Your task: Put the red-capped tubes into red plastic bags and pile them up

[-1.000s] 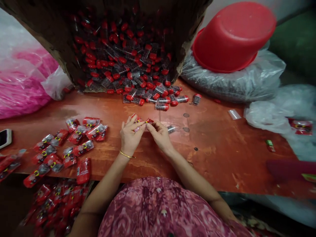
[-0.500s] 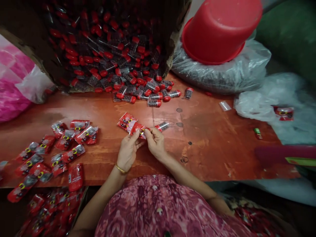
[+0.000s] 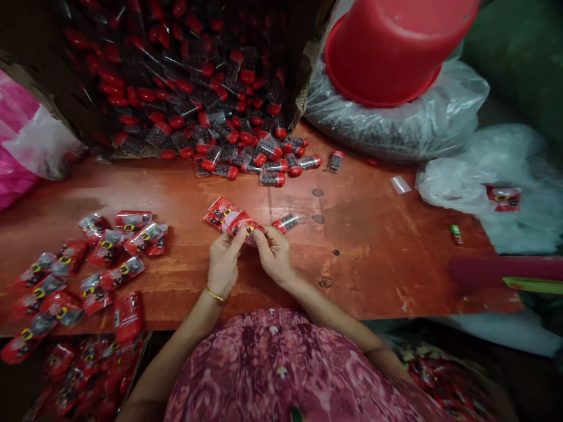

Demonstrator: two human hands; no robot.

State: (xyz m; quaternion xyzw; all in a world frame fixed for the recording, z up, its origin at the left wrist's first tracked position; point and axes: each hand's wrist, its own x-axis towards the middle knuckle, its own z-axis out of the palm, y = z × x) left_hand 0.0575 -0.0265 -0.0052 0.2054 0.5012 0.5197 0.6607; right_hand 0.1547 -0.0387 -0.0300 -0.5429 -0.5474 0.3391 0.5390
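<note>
My left hand (image 3: 223,265) and my right hand (image 3: 273,256) meet at the middle of the orange table (image 3: 373,246), both pinching one red printed sachet (image 3: 244,225). A small stack of empty red sachets (image 3: 220,211) lies just beyond my left fingers. One clear vial with a red cap (image 3: 286,222) lies beside my right fingers, touching neither hand as far as I can see. A gold bangle circles my left wrist.
A tipped cardboard box (image 3: 185,76) at the back spills several red-capped vials (image 3: 246,158) onto the table. Filled sachets (image 3: 101,258) lie at the left, more in a box below. A red tub (image 3: 391,47) sits on a grey bag (image 3: 396,123).
Both hands drew back toward me with the sachet held between them. The stack of sachets and the single vial now lie uncovered beyond my fingers. The camera view shifted slightly.
</note>
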